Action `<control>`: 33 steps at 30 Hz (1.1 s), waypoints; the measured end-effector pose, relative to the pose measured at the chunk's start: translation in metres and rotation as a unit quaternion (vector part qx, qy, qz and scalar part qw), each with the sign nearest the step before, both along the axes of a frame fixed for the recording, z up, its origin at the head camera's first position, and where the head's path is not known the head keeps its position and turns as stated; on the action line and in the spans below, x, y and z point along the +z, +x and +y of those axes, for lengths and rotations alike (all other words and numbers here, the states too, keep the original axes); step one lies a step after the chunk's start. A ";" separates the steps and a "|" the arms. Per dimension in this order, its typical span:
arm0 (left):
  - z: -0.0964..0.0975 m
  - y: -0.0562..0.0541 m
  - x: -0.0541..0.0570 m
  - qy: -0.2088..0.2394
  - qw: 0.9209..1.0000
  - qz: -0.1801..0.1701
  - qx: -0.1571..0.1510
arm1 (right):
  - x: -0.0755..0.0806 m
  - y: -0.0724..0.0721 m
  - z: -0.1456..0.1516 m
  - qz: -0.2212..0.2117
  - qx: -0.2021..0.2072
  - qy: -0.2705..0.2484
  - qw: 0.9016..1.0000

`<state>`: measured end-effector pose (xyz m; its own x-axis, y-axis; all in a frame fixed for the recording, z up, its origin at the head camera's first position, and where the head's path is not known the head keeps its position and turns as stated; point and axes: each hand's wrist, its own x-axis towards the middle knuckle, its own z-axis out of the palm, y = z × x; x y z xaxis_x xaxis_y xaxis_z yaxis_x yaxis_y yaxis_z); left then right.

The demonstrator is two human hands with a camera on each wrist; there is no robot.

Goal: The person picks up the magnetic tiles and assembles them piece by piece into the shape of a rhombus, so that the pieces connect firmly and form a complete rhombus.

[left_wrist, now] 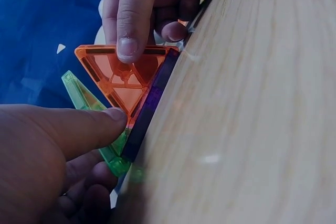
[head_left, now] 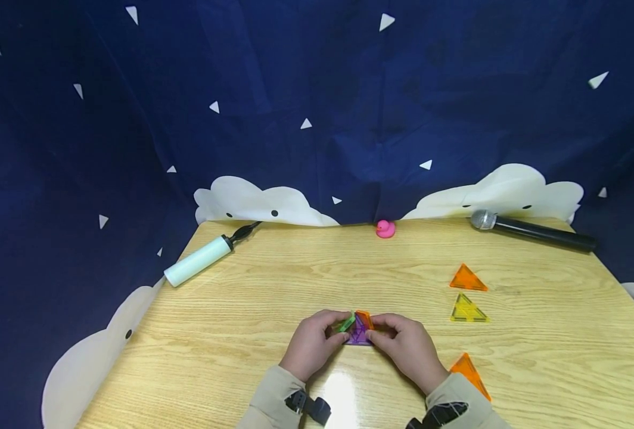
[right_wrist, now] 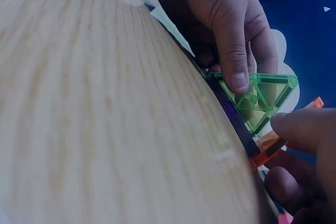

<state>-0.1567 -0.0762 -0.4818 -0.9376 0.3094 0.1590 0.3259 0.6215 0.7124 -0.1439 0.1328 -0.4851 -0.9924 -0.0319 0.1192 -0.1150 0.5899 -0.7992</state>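
Note:
Between the two hands a purple magnetic tile [head_left: 359, 338] lies flat on the wooden table. My left hand [head_left: 313, 342] pinches a green triangular magnetic tile [head_left: 347, 322], thumb on its near face and fingers behind. That tile stands tilted up along the purple tile's left side. On the other side, an orange triangular magnetic tile [left_wrist: 126, 95] stands tilted up, pinched by my right hand [head_left: 408, 347]. Low down, both raised tiles meet the purple one's edges, as the wrist views show. Fingers hide part of each raised tile.
To the right lie an orange triangle tile [head_left: 466, 279], a yellow triangle tile [head_left: 468, 308] and another orange tile [head_left: 470, 375] beside the right sleeve. Along the back are a hand pump [head_left: 199, 262], a pink rubber duck [head_left: 385, 229] and a microphone [head_left: 534, 232], before a dark blue curtain [head_left: 295, 71].

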 end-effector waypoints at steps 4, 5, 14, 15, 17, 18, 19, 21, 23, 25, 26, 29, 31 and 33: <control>0.000 0.000 0.001 -0.002 1.000 -0.007 -0.001 | 0.000 -0.001 0.000 0.001 -0.001 0.001 1.000; 0.000 0.001 0.001 -0.002 1.000 -0.008 -0.001 | -0.001 -0.001 0.000 0.001 -0.001 0.002 1.000; 0.000 0.000 0.001 -0.002 1.000 -0.008 -0.003 | -0.002 0.000 0.000 0.020 0.001 0.006 1.000; 0.001 0.000 0.001 -0.002 1.000 -0.009 -0.003 | -0.002 0.000 0.000 0.022 0.001 0.005 1.000; 0.001 0.000 0.002 -0.003 1.000 -0.012 -0.002 | -0.002 0.000 0.000 0.026 0.002 0.005 1.000; 0.001 0.000 0.001 -0.003 1.000 -0.012 -0.002 | -0.002 0.000 0.000 0.027 0.003 0.005 1.000; 0.001 0.000 0.001 -0.004 1.000 -0.012 -0.002 | -0.002 0.000 0.000 0.028 0.004 0.006 1.000; 0.001 0.000 0.001 -0.005 1.000 -0.011 -0.003 | -0.002 0.000 0.000 0.030 0.006 0.006 1.000; 0.001 -0.001 0.000 -0.006 1.000 -0.011 -0.003 | -0.002 0.000 0.000 0.031 0.009 0.006 0.999; 0.001 -0.001 0.000 -0.005 1.000 -0.011 -0.002 | -0.001 0.000 0.000 0.032 0.011 0.007 0.999; 0.001 -0.001 0.000 -0.004 1.000 -0.011 -0.002 | -0.001 0.000 0.000 0.032 0.012 0.007 0.999; 0.001 0.000 0.000 -0.002 1.000 -0.011 -0.002 | -0.001 0.000 0.000 0.030 0.014 0.008 0.999; 0.001 0.000 0.000 -0.002 1.000 -0.011 -0.002 | -0.001 0.000 0.000 0.028 0.014 0.009 0.999; 0.001 0.000 0.000 -0.002 1.000 -0.010 -0.003 | -0.001 0.000 0.001 0.026 0.014 0.010 1.000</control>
